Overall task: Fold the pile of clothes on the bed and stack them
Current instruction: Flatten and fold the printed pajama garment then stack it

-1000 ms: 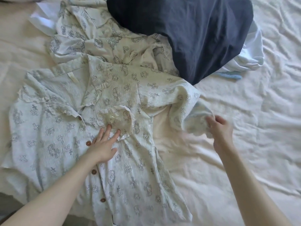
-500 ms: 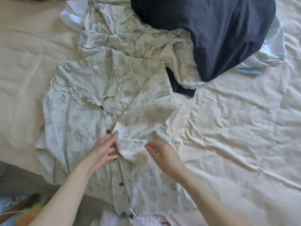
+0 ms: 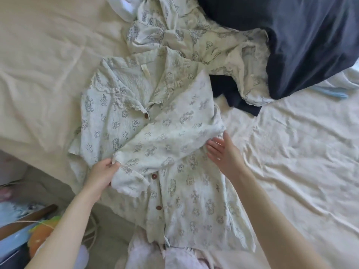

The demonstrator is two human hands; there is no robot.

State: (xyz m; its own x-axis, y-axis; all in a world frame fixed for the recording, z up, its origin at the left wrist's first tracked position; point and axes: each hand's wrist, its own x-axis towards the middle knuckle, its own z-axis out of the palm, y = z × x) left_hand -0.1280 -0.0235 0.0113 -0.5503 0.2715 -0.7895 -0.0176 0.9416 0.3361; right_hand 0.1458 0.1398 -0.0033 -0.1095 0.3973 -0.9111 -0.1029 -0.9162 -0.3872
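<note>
- The printed button-up shirt (image 3: 155, 152) lies front-up on the bed sheet (image 3: 291, 171), near the bed's left edge, with its hem toward the person and its collar pointing away.
- The fabric is pale mint-white with a grey outline print of crosses and small figures; brown round buttons (image 3: 154, 176) run down the placket, and the collar has a frilled edge.
- The shirt's right-hand sleeve (image 3: 165, 136) is folded diagonally across the chest, its cuff ending at the lower left.
- The left hand (image 3: 103, 173) grips the cuff end of this sleeve, fingers curled round the cloth.
- The right hand (image 3: 223, 152) is flat with fingers straight, resting at the shirt's right-side fold; it holds nothing.
- Beyond the collar lies a crumpled garment of matching print (image 3: 204, 41), partly covered by a navy garment (image 3: 291, 35).
- A white cloth (image 3: 124, 6) shows at the top edge.
</note>
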